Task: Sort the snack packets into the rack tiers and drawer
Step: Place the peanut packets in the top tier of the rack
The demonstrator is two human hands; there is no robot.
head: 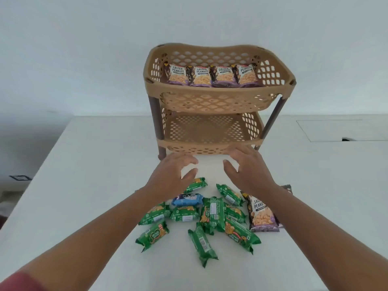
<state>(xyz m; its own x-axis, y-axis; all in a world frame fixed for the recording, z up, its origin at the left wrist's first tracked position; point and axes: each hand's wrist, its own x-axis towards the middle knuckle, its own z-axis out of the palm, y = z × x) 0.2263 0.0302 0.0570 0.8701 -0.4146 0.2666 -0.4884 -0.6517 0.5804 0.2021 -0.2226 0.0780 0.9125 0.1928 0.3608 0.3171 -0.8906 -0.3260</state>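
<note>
A tan two-tier plastic rack stands on the white table. Its top tier holds several salted peanut packets in a row. Nothing lies in the bottom tier. Several green biscuit packets, one blue packet and one salted peanut packet lie in a loose pile in front. My left hand and my right hand hover above the table between the pile and the rack's lower front edge, fingers loosely curved, holding nothing.
The white table ends at the wall behind the rack. A rectangular inset panel sits in the table at the far right. A dark packet edge shows behind my right forearm.
</note>
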